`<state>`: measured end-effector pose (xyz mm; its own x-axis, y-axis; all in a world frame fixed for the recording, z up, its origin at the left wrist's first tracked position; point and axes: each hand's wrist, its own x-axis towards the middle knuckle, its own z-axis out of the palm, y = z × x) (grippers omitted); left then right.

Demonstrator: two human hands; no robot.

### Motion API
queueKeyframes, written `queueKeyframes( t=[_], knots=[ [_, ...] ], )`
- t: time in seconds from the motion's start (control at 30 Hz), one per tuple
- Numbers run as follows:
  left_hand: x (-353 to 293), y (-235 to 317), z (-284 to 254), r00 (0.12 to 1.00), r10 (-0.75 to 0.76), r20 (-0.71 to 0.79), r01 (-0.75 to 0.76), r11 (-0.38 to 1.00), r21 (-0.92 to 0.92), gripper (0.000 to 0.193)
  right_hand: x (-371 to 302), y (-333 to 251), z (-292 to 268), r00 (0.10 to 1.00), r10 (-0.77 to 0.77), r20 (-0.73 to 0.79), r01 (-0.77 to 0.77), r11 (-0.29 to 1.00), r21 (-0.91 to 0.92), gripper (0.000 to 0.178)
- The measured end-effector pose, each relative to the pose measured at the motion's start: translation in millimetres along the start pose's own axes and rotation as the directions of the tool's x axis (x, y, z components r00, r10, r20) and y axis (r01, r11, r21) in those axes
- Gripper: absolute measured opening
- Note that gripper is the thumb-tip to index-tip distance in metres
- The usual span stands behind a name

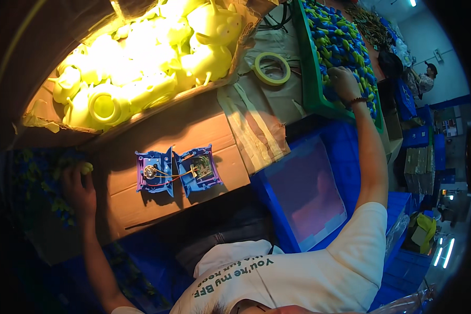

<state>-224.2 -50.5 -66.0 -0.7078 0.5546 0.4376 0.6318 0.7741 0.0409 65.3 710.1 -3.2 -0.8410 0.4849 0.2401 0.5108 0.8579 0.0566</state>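
Observation:
On the cardboard in front of me lies an opened blue plastic housing in two halves. The left half (156, 172) carries a round metal part, and the right half (198, 170) a small circuit board; thin wires run between them. At the far left, my left hand (80, 191) is closed around a small yellow-green piece (86, 167) beside a dim heap of blue and green parts (42, 180). My right hand (344, 85) reaches into a green crate (311, 86) of small blue and yellow-green parts (332, 39). Its fingers are curled down among them, their tips hidden.
A cardboard box (157, 107) full of yellow-green plastic shapes (214, 60) stands brightly lit at the back. A tape roll (272, 69) lies beside it. Blue bins (269, 196) stand at my right. Another person (423, 81) is far off at the right.

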Motion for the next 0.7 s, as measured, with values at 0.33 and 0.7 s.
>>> queueKeyframes(
  t=[0.33,0.7],
  knots=[
    [-80.2,32.7,-14.2,0.724,-0.259,0.639,0.601,-0.215,-0.769,0.043,30.2,47.4,27.3,0.994,0.109,0.024,-0.093,0.929,-0.359,0.028],
    [-108.8,95.5,-55.2,0.658,-0.219,0.720,0.492,-0.599,-0.632,0.033,14.7,78.0,46.0,0.994,0.011,0.109,0.013,0.975,-0.220,0.048]
  ],
)
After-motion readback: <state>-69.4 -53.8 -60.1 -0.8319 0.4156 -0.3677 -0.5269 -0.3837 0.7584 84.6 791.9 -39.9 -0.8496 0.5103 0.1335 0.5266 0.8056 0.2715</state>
